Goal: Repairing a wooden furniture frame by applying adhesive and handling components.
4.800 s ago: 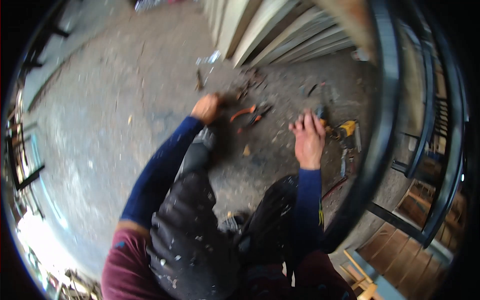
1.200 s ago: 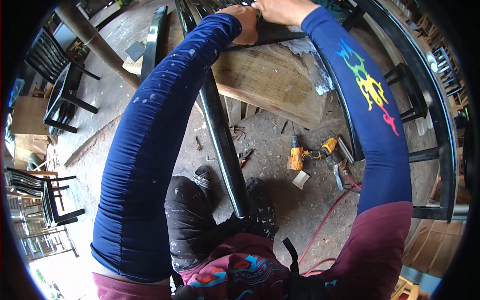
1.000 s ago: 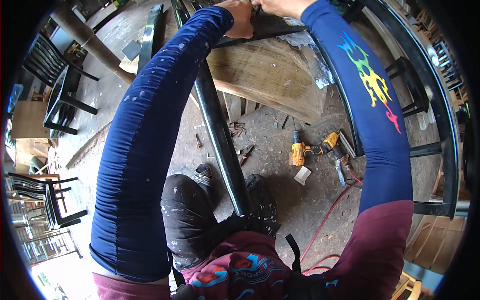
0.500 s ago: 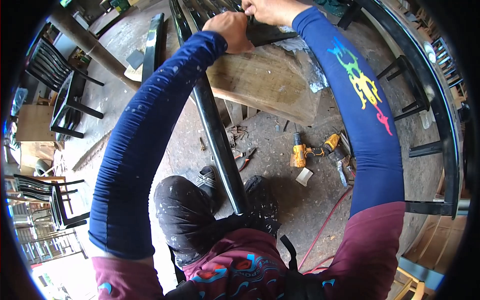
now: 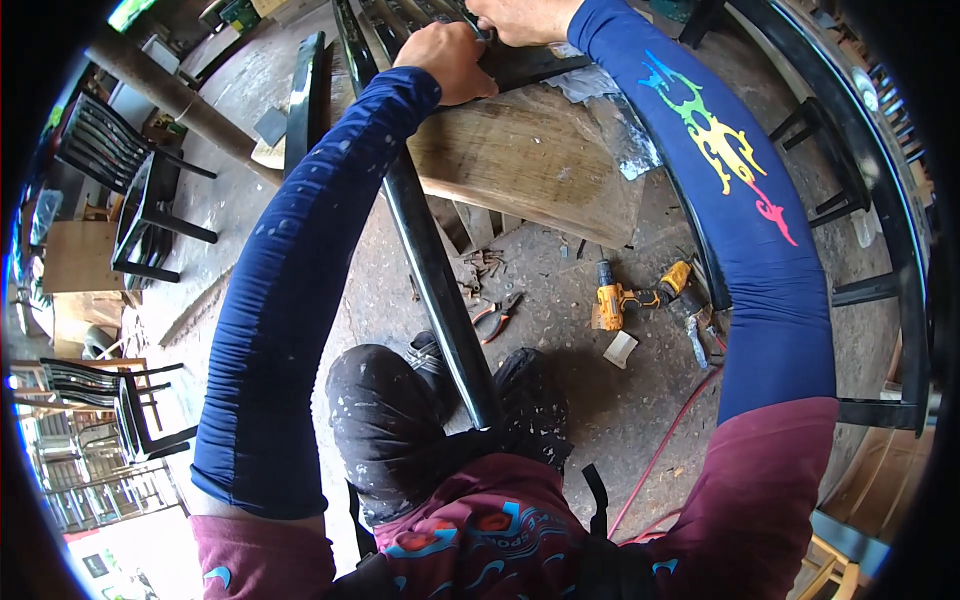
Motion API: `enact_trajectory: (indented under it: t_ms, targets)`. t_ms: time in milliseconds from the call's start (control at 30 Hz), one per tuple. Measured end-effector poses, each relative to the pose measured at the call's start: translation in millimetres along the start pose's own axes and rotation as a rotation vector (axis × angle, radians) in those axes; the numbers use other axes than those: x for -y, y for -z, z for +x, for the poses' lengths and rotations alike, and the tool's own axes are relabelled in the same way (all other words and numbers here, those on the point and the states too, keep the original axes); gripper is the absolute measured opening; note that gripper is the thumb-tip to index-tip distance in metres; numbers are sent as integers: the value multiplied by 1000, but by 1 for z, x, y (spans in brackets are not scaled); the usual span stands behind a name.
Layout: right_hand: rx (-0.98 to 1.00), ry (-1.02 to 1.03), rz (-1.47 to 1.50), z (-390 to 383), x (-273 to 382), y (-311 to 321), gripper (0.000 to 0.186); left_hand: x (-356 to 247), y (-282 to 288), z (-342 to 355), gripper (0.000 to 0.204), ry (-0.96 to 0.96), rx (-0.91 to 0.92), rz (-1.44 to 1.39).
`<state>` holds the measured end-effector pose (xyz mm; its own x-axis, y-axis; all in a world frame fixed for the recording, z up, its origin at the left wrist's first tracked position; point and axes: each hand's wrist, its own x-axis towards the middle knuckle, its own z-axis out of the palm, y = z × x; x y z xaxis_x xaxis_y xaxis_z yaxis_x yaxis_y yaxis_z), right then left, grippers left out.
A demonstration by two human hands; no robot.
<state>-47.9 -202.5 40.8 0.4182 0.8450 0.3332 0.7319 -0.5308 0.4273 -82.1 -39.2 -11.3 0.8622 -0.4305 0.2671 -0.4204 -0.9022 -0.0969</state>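
Observation:
At the top of the view, both my hands are over a glossy black wooden chair (image 5: 425,240) lying on its side or back, its long leg running down between my knees. My left hand (image 5: 447,62) is closed, fingers curled over by the dark slats, thumb toward the right. Close beside it, my right hand (image 5: 522,20) pinches something at the slats; a small dark piece shows between the two hands, too small to name. Under the chair lies a thick wooden board (image 5: 520,160), with a crumpled plastic sheet (image 5: 632,145) at its right edge.
On the floor lie two yellow-and-black cordless drills (image 5: 610,300), orange-handled pliers (image 5: 495,318), scattered screws (image 5: 485,263) and a pale scrap (image 5: 620,349). A red hose (image 5: 665,445) runs at the right. More black chairs (image 5: 150,200) stand left; a long black frame (image 5: 900,240) curves along the right.
Both hands have shifted slightly left, still together at the chair slats. The whole view has turned a little; the chair and tools stay where they were.

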Motion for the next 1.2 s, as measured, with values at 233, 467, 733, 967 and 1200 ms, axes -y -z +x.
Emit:
enact_trajectory:
  t_ms: [233,467,733,967,1200]
  targets:
    - [-65,-108,291,-3,13,28,25,2,-9,5,56,60,38,-25]
    - [535,-517,185,28,6,18,26,-9,-6,10,52,61,41,-71]
    - [189,-294,326,16,20,31,23,5,-14,-14,42,-235,-359,-33]
    - [57,-525,443,21,9,63,13,27,-26,0,45,-96,-66,18]
    - [-264,-480,473,-10,3,19,17,-1,-9,2,49,115,48,-69]
